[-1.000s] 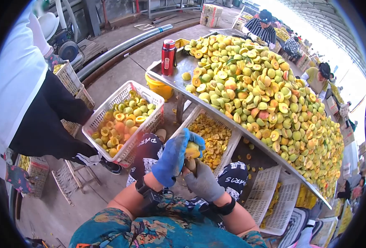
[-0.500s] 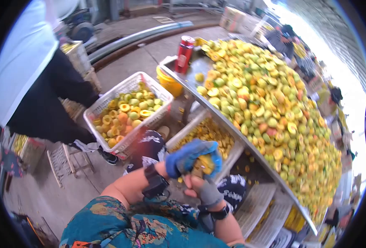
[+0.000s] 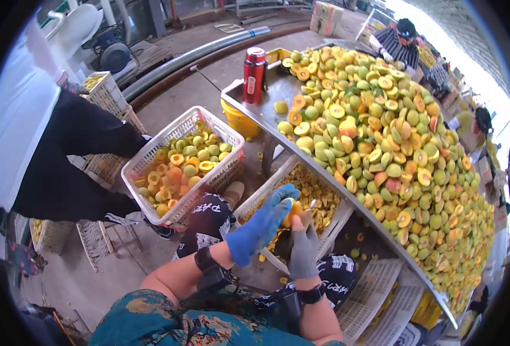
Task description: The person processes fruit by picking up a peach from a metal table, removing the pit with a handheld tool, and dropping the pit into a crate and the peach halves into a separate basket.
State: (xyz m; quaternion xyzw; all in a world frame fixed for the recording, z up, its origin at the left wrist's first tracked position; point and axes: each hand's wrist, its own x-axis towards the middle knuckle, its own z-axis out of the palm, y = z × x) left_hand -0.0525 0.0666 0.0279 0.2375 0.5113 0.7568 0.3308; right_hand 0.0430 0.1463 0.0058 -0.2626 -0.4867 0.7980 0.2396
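In the head view, my left hand (image 3: 260, 226), in a blue glove, is held flat with its fingers stretched out toward the upper right. A yellow-orange halved peach (image 3: 292, 212) lies between its palm and my right thumb. My right hand (image 3: 304, 248), in a grey glove with bare fingertips, is closed round a small hand tool (image 3: 312, 204) with a shiny tip; most of the tool is hidden. Below both hands is a white crate (image 3: 340, 222) holding small yellow fruit pieces.
A metal table (image 3: 347, 199) bears a large heap of halved peaches (image 3: 376, 138) and a red thermos (image 3: 255, 75). At left stands a white basket (image 3: 136, 193) of peach halves, beside a person in dark trousers (image 3: 64, 155). A yellow bucket (image 3: 240, 120) sits under the table's corner. Other people work farther back.
My left hand has gone from curled round the peach to flat with straightened fingers. My right hand has moved slightly up and right, and the tool's tip now shows.
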